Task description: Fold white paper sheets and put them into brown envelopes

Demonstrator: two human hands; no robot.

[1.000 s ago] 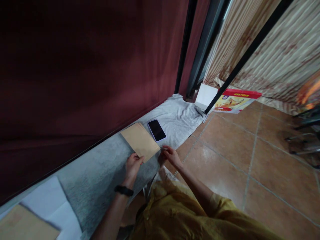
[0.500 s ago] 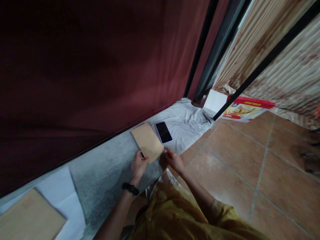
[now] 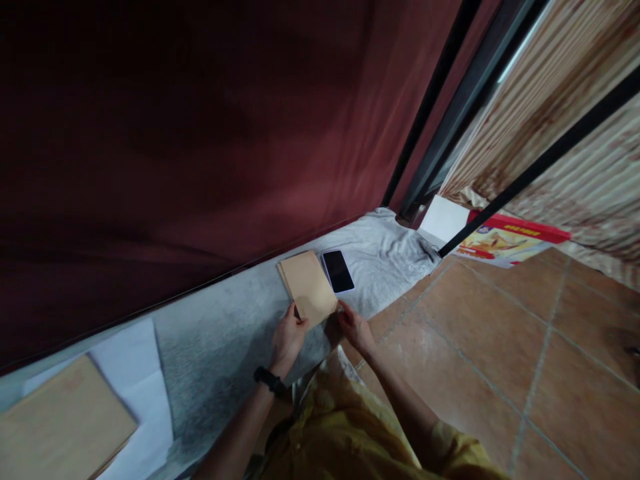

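Note:
Both my hands hold the near end of some brown paper envelopes [image 3: 311, 287], which lie at a slant over a grey cloth. At their left corner, my left hand [image 3: 289, 339] pinches the edge with its thumb on top. My right hand [image 3: 356, 329] has its fingers closed on the near right corner; its fingertips are partly hidden. A second layer shows along the far left edge. Just right of the envelopes, a phone [image 3: 339, 271] with a dark screen lies flat.
At the lower left, a larger brown paper stack [image 3: 60, 427] rests on white sheets [image 3: 145, 380]. The grey cloth [image 3: 210, 313] covers a narrow ledge beside a dark red curtain [image 3: 240, 147]. A black pole [image 3: 540, 160] slants in front of a printed box [image 3: 510, 240] on the tiled floor.
The view has shifted, so everything sits a little lower and further right. A second paper layer now shows at the envelopes' left edge. Both hands keep their grip; the phone stays put.

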